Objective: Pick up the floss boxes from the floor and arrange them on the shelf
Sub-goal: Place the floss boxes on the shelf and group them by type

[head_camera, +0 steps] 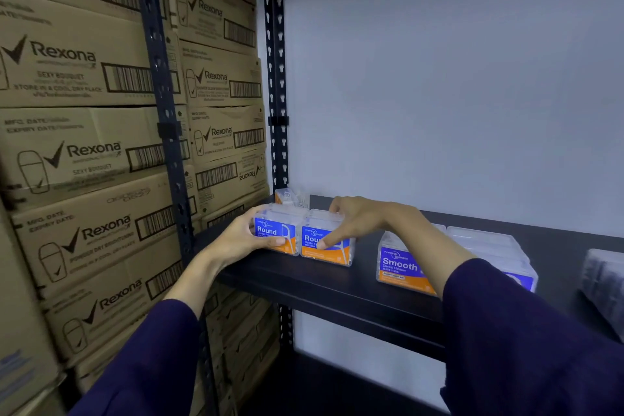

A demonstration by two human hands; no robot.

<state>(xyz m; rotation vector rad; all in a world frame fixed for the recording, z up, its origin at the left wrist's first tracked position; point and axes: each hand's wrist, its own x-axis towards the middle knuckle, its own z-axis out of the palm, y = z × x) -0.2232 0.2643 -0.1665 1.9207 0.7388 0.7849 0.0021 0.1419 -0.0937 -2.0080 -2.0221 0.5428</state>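
Your left hand (250,236) curls around the left Round floss box (275,235); your right hand (354,223) pinches the one beside it (326,246), both at the shelf's (337,287) 9 o'clock end. Squeeze unevenly and either slick case could skid off the front edge.

I count two Round boxes (275,235) (326,245) side by side on the shelf (324,287), one Smooth box (401,267), another clear box (292,196) behind, and many Rexona cartons (84,152) stacked left. Two hands (243,238) (364,223).
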